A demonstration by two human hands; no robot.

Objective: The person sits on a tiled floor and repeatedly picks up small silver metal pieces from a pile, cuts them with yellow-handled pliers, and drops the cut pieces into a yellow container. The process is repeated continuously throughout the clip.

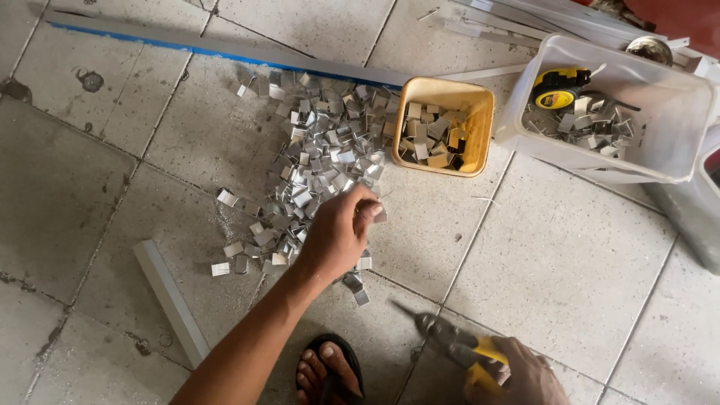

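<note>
My left hand (339,229) reaches over a heap of small bent aluminium pieces (319,161) on the tiled floor, and its fingertips pinch one small metal piece (379,214) at the heap's right edge. My right hand (525,373) at the bottom edge grips yellow-handled pliers (454,347), whose dark jaws point up and left. A yellow square tub (480,120) beyond the heap holds several of the same pieces.
A clear plastic bin (675,105) at the right holds more pieces and a yellow tape measure (559,88). A long aluminium strip (217,46) runs along the top, a short profile (171,300) lies at lower left. My sandalled foot (328,367) is at the bottom.
</note>
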